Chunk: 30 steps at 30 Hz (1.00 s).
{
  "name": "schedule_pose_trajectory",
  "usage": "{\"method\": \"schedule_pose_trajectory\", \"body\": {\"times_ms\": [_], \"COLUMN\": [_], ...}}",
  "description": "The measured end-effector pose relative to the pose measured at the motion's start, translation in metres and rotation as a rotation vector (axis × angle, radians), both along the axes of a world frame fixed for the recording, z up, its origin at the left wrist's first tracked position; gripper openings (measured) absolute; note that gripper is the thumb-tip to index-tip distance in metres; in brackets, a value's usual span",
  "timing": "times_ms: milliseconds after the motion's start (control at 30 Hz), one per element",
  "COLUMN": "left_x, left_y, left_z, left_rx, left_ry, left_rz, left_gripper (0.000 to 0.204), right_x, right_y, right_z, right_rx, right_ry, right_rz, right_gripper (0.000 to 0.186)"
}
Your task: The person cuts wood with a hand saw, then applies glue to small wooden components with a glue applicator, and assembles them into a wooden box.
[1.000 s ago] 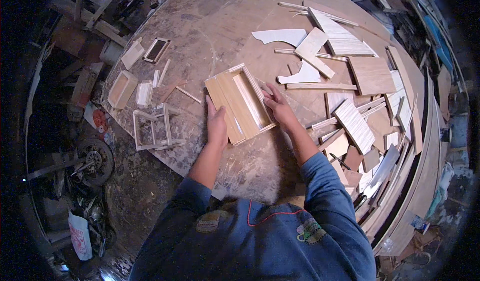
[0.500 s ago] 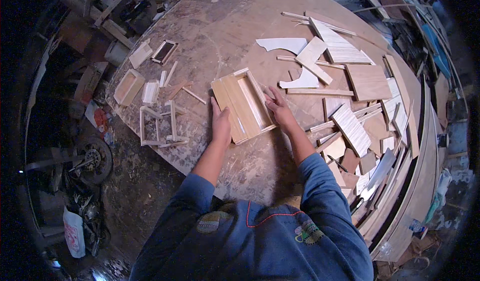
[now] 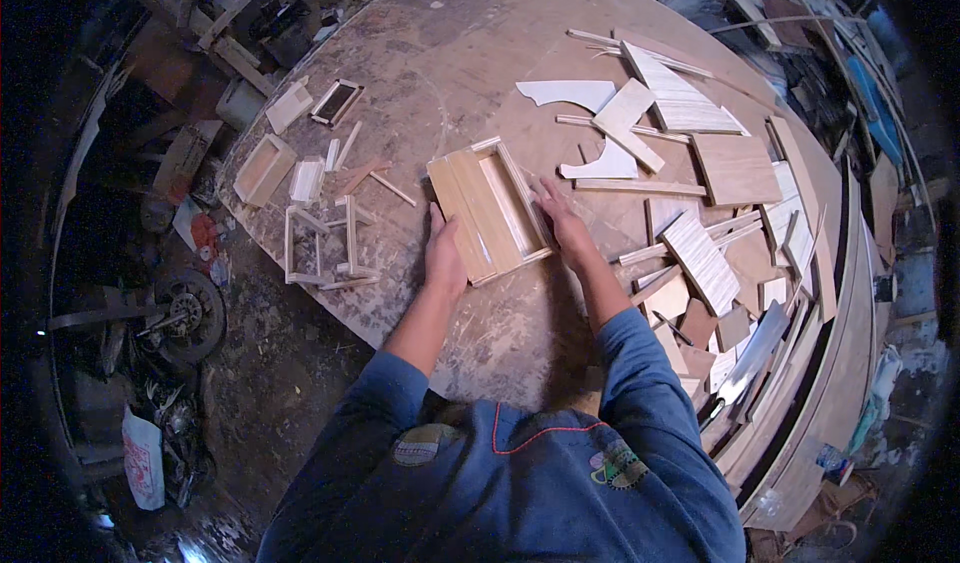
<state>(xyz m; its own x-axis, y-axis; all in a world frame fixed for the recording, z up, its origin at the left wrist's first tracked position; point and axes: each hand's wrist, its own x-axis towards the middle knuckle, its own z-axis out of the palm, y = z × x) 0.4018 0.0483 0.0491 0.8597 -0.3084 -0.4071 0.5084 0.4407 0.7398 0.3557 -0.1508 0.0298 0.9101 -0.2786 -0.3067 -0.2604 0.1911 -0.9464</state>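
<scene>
A shallow wooden box (image 3: 465, 210) lies tilted on the worktable in front of me. Pale boards cover its left part, and an open recess (image 3: 508, 203) runs along the right part. My left hand (image 3: 444, 250) grips the box at its lower left side, thumb up against the boards. Along the right edge, my right hand (image 3: 562, 221) rests with fingers stretched out; whether the fingertips press on the wood is hard to tell.
Small wooden frames (image 3: 330, 248), an open-topped box (image 3: 264, 171) and thin sticks lie at the left. Plywood offcuts (image 3: 736, 169), white curved pieces (image 3: 567, 93), strips and a handsaw (image 3: 752, 355) crowd the right. A wheel (image 3: 190, 315) stands beyond the table's left edge.
The fingers of my right hand have straightened somewhat along the box's right edge. My left hand keeps its grip, and the whole view has shifted slightly.
</scene>
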Motion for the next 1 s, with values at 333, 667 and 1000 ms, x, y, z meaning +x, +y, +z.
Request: {"method": "schedule_pose_trajectory", "body": {"times_ms": [333,667,1000], "left_x": [-0.030,-0.036,-0.035], "left_y": [0.045,0.044,0.053], "left_z": [-0.024,-0.030,-0.028], "left_rx": [0.679,1.375,1.235], "left_ry": [-0.895,-0.984,-1.017], "left_rz": [-0.362,-0.491,-0.462], "left_gripper": [0.108,0.112,0.104], "right_x": [-0.037,-0.048,-0.044], "right_y": [-0.032,-0.032,-0.035], "right_z": [-0.011,-0.017,-0.012], "right_rx": [0.339,-0.472,-0.194], "right_ry": [-0.167,-0.124,-0.142], "right_rz": [0.260,0.402,0.425], "right_gripper": [0.087,0.091,0.093]}}
